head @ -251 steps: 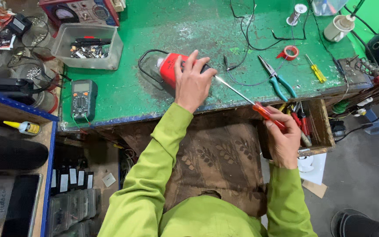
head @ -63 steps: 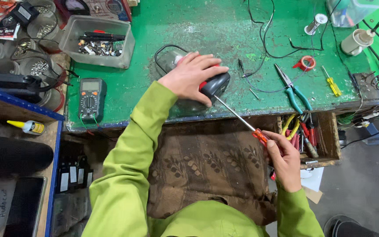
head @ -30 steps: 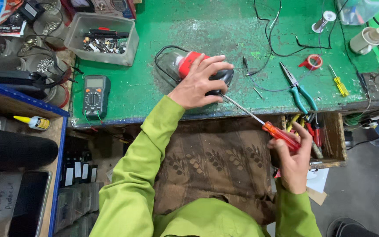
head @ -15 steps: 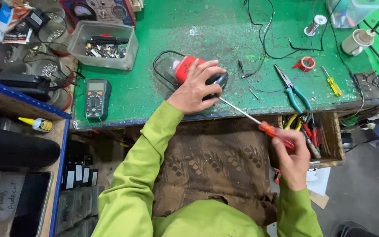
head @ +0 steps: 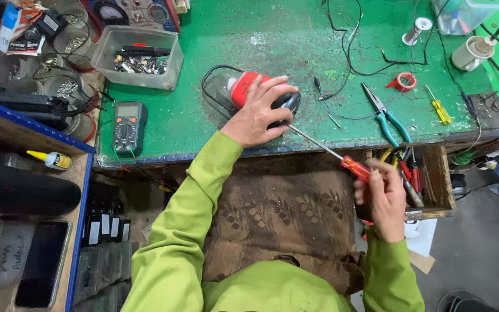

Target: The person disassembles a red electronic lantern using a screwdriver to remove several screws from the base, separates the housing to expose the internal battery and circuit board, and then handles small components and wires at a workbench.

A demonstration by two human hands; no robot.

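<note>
Left hand (head: 258,112): at the centre of the frame, palm down, fingers (head: 277,88) spread and clenched over the red and black device (head: 261,95), pressing it onto the green surface (head: 215,130).
Right hand (head: 383,196): lower right of centre, off the surface's near edge, fingers curled around the orange handle of the screwdriver (head: 333,153).
Screwdriver: long thin shaft running up and left from the handle; its tip meets the black end of the device, just under the left hand.
Device: centre of the frame, near the surface's front edge, a black cable looped beside its left end.
Multimeter (head: 128,120): left of the device, face up, at the front edge.
Clear tub (head: 140,56): upper left, full of small parts.
Pliers (head: 385,112): right of centre, teal handles, lying flat.
Tape roll (head: 402,82): red, just above the pliers.
Small yellow screwdriver (head: 438,105): right of the pliers.
Glue bottle (head: 53,160): on the shelf at the left edge.
</note>
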